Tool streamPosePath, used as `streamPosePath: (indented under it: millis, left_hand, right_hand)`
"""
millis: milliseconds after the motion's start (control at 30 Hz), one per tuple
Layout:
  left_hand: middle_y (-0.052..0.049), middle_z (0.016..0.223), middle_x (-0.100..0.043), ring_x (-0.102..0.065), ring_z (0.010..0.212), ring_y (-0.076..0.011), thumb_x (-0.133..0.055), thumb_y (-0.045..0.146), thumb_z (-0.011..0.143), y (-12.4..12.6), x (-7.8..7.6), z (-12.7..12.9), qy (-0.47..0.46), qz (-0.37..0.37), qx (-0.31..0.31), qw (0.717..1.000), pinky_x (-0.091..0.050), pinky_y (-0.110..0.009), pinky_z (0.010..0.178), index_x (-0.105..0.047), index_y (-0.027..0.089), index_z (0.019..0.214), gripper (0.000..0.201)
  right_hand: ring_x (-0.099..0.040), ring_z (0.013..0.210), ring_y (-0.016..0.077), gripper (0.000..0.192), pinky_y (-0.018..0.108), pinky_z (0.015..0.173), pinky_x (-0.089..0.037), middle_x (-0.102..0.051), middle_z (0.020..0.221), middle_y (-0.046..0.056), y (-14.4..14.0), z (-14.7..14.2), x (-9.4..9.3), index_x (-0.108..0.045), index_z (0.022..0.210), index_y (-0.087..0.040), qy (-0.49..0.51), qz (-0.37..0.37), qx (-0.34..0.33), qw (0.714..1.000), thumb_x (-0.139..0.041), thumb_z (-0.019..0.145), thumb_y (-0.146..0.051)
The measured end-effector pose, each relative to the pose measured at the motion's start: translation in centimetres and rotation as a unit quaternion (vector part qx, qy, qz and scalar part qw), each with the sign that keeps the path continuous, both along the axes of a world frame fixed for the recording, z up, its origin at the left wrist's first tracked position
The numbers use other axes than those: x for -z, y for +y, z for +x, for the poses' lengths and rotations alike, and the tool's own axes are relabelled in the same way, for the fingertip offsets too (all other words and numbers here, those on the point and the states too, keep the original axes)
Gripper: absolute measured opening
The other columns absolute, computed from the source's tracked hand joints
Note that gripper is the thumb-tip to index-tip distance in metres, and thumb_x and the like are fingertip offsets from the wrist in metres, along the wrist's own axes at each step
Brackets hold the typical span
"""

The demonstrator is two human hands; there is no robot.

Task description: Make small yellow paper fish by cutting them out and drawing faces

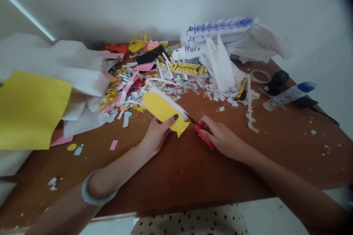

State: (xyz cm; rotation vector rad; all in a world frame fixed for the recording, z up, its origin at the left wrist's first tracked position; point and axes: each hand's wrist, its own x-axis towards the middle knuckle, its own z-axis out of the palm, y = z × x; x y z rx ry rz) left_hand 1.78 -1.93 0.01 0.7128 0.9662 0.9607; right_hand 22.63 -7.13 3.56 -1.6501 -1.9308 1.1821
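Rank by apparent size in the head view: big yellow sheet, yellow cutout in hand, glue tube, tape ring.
1. big yellow sheet, though nearest the camera
2. yellow cutout
3. glue tube
4. tape ring

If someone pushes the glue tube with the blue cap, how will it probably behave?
The glue tube is round and lies on its side on the table, so it would probably roll. It looks like slim plastic, likely light and stiff. Nothing touches it, so it could slide freely.
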Motion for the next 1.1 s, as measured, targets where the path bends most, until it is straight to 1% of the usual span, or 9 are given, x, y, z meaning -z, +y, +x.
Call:
streamPosePath:
  millis: [233,333,467,667,767,867,967,1033,1100]
  left_hand:
    - [-0.011,0.105,-0.075,-0.072,0.093,-0.0261,-0.087,0.032,0.062,-0.1,-0.2,0.2,-0.011,-0.012,-0.009,1.000,-0.058,-0.035,0.085,-0.072,0.015,0.097,0.042]
    - [-0.010,0.104,-0.075,-0.072,0.090,-0.0238,-0.088,0.032,0.061,-0.1,-0.3,0.2,-0.016,-0.011,-0.013,1.000,-0.058,-0.033,0.083,-0.072,0.014,0.096,0.042]
    - [-0.009,0.097,-0.077,-0.072,0.082,-0.0208,-0.089,0.032,0.059,-0.2,-0.2,0.3,-0.011,-0.003,-0.009,1.000,-0.057,-0.030,0.079,-0.073,0.013,0.092,0.041]
    - [-0.007,0.099,-0.077,-0.072,0.084,-0.0205,-0.088,0.029,0.060,-0.2,0.2,0.1,-0.037,0.008,-0.024,0.999,-0.058,-0.031,0.081,-0.074,0.015,0.093,0.038]
    - [-0.007,0.101,-0.076,-0.072,0.085,-0.0196,-0.088,0.028,0.062,0.1,0.3,-0.1,-0.054,0.011,-0.032,0.998,-0.059,-0.029,0.080,-0.074,0.016,0.094,0.037]
    - [-0.006,0.101,-0.076,-0.072,0.085,-0.0178,-0.088,0.027,0.061,0.4,0.3,-0.2,-0.057,0.003,-0.049,0.997,-0.059,-0.025,0.077,-0.074,0.017,0.094,0.036]
    - [-0.006,0.099,-0.077,-0.072,0.084,-0.0180,-0.090,0.027,0.058,0.5,0.3,-0.2,-0.046,-0.007,-0.053,0.997,-0.059,-0.025,0.076,-0.075,0.016,0.091,0.038]
    - [-0.006,0.099,-0.077,-0.072,0.084,-0.0183,-0.091,0.027,0.057,0.6,0.4,-0.2,-0.041,-0.008,-0.052,0.998,-0.060,-0.025,0.076,-0.075,0.016,0.090,0.038]
    - [-0.006,0.099,-0.077,-0.072,0.085,-0.0189,-0.091,0.028,0.057,0.6,0.5,-0.2,-0.039,-0.007,-0.045,0.998,-0.060,-0.026,0.078,-0.075,0.016,0.090,0.039]
  right_hand:
    - [-0.053,0.051,0.0117,0.011,0.026,0.060,-0.039,-0.061,0.070,-0.004,0.0,0.1,0.4,-0.046,0.098,-0.022,0.044,-0.036,0.010,0.998,-0.039,0.095,-0.031]
    - [-0.056,0.060,0.0125,0.012,0.026,0.063,-0.041,-0.063,0.078,-0.001,0.0,0.2,0.4,-0.046,0.095,-0.022,0.067,-0.019,0.017,0.997,-0.044,0.094,-0.034]
    - [-0.058,0.077,0.0163,0.017,0.028,0.070,-0.042,-0.066,0.090,0.003,-0.2,0.1,0.1,-0.047,0.101,-0.022,0.025,-0.008,0.005,1.000,-0.048,0.091,-0.036]
    - [-0.058,0.070,0.0166,0.026,0.027,0.063,-0.041,-0.065,0.087,0.004,-0.6,-0.4,-0.2,-0.044,0.108,-0.020,-0.032,-0.014,-0.001,0.999,-0.051,0.088,-0.035]
    - [-0.059,0.069,0.0163,0.028,0.027,0.063,-0.041,-0.065,0.085,0.002,-0.2,0.2,0.0,-0.047,0.110,-0.020,-0.052,0.022,0.008,0.998,-0.053,0.087,-0.035]
    - [-0.061,0.073,0.0171,0.023,0.028,0.065,-0.042,-0.067,0.088,0.003,0.9,1.8,0.6,-0.056,0.105,-0.021,-0.108,0.102,0.053,0.987,-0.055,0.087,-0.036]
    - [-0.063,0.090,0.0226,0.018,0.032,0.073,-0.044,-0.069,0.097,0.006,2.3,3.8,1.9,-0.063,0.097,-0.021,-0.213,0.207,0.115,0.948,-0.054,0.089,-0.035]
    - [-0.063,0.095,0.0256,0.020,0.034,0.077,-0.046,-0.069,0.100,0.008,3.2,4.7,2.9,-0.065,0.099,-0.020,-0.253,0.238,0.142,0.927,-0.058,0.088,-0.035]
    - [-0.062,0.100,0.0268,0.022,0.037,0.085,-0.047,-0.069,0.104,0.010,3.9,5.1,3.7,-0.066,0.104,-0.019,-0.263,0.262,0.139,0.918,-0.059,0.088,-0.032]
